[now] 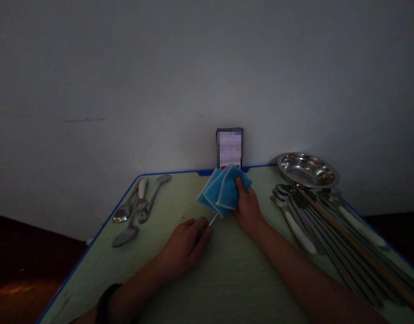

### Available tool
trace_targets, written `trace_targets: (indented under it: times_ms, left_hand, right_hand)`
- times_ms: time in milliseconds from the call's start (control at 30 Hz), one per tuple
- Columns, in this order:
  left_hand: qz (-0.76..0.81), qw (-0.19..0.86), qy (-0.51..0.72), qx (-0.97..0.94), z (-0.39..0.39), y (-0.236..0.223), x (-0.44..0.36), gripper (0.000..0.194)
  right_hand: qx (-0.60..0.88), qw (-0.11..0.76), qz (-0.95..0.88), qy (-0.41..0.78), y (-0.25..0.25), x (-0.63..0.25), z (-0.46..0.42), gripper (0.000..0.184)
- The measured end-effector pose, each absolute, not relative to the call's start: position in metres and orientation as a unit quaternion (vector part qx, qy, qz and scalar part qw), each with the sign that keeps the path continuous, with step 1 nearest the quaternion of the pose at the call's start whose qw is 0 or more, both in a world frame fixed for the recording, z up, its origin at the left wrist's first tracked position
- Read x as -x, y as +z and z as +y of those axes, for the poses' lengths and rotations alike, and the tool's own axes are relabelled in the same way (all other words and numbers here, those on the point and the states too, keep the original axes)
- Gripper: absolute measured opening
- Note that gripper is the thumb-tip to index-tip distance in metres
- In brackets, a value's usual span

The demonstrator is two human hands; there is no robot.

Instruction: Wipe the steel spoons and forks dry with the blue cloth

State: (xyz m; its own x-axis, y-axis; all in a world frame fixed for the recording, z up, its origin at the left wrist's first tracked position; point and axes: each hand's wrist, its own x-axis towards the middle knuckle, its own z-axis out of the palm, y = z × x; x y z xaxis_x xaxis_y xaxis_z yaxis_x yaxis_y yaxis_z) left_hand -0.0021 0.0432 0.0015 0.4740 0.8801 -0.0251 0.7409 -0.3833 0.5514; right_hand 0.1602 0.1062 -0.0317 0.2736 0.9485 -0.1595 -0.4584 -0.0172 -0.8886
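My right hand (250, 208) is closed on a folded blue cloth (223, 191) with pale edging, held above the middle of the table. From under the cloth's lower corner comes a thin metal utensil (213, 220), and my left hand (188, 243) grips its near end. The utensil's far end is hidden in the cloth, so its kind cannot be made out. Left of my hands lie several pieces of cutlery, among them a spoon (126, 236) and a white-handled fork (142, 189).
A blue-edged pale green table (183, 292) stands against a grey wall (180, 81). A phone (230, 147) leans upright on that wall. At right are a shiny steel bowl (306, 170), several long metal utensils (331, 240), a wooden stick (348, 245) and a white-handled fork (299, 231).
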Motion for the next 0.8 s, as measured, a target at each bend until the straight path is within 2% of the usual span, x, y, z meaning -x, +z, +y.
trace_targets:
  times_ms: [200, 400, 600, 800]
  left_hand:
    - [0.499, 0.308, 0.149, -0.796, 0.046, 0.001, 0.004, 0.028]
    - [0.496, 0.257, 0.126, -0.819, 0.045, 0.000, 0.002, 0.027]
    - [0.479, 0.258, 0.132, -0.828, 0.044, -0.001, 0.001, 0.027]
    - [0.495, 0.326, 0.178, -0.786, 0.045, -0.001, 0.000, 0.028]
  right_hand:
    - [0.425, 0.639, -0.321, 0.555, -0.040, -0.160, 0.110, 0.038]
    - [0.438, 0.648, -0.241, 0.574, -0.033, -0.160, 0.107, 0.034]
    - [0.418, 0.646, -0.188, 0.610, -0.026, -0.159, 0.104, 0.045]
    - [0.431, 0.656, -0.208, 0.583, -0.029, -0.158, 0.107, 0.030]
